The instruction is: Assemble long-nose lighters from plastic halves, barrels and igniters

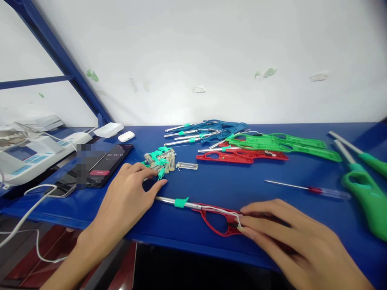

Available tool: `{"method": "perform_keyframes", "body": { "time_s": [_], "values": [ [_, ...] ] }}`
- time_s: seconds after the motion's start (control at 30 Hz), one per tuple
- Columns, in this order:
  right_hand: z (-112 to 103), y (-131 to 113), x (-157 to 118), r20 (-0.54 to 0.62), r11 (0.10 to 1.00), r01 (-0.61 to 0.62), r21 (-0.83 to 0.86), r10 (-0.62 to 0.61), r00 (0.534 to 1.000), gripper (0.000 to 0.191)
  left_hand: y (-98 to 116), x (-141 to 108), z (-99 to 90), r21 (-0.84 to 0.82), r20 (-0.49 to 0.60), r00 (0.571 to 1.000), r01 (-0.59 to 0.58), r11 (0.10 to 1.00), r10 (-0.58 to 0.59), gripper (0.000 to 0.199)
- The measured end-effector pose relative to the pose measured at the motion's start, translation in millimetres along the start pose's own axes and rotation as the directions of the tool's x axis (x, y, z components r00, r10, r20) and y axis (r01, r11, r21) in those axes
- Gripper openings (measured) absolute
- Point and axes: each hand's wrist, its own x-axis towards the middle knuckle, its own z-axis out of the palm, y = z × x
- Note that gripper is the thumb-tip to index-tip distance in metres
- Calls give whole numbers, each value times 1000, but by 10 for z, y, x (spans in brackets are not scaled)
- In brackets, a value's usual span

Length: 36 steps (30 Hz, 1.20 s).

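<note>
The red handle (232, 230) is gripped by the right hand (299, 241), its thumb and fingertips closed over it near the white wires (222, 210). The attached rod (166, 199), wrapped by a teal tab (181, 202), is pointed toward the left hand (130, 191). A teal clip (161, 174) is seen at that hand's thumb and forefinger; whether it is pinched cannot be told. Clear capsules (171, 162) are heaped just beyond the left hand, and a screwdriver (328, 192) is laid beyond the right.
</note>
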Motion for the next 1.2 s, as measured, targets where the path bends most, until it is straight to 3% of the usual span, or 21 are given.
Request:
{"method": "perform_keyframes", "body": {
  "time_s": [0.13, 0.3, 0.43, 0.6, 0.8, 0.93, 1.07, 1.2],
  "values": [
    [-3, -4, 6, -16, 1000, -3, 0, 3, 1000, 26, 13, -5, -6, 15, 18, 1000, 23, 1000, -23, 20],
    [10, 16, -23, 5, 1000, 0, 4, 0, 1000, 23, 31, -76, -190, -27, -32, 998, 49, 998, -50, 24],
    [9, 2, -9, -7, 1000, -10, 17, 10, 1000, 21, 175, -108, -371, -228, -8, 999, 35, 973, -38, 20],
    [-7, -30, 47, -21, 1000, 7, -2, -7, 1000, 26, 465, -118, -396, -524, 81, 997, 54, 850, -14, 12],
    [-17, -31, 47, -12, 1000, 7, 4, -7, 1000, 26, 736, -123, -279, -729, 235, 972, 192, 657, -24, 9],
    [-4, -10, 8, 12, 1000, -2, 17, 2, 1000, 24, 876, -118, -244, -784, 288, 955, 279, 554, -74, 6],
    [7, -1, 9, 7, 1000, -1, 22, 1, 1000, 22, 949, -131, -229, -812, 350, 935, 334, 478, -58, 34],
    [10, -6, 17, 13, 1000, -4, 22, 4, 1000, 21, 971, -149, -200, -832, 407, 913, 379, 404, -17, 15]
  ]
}}
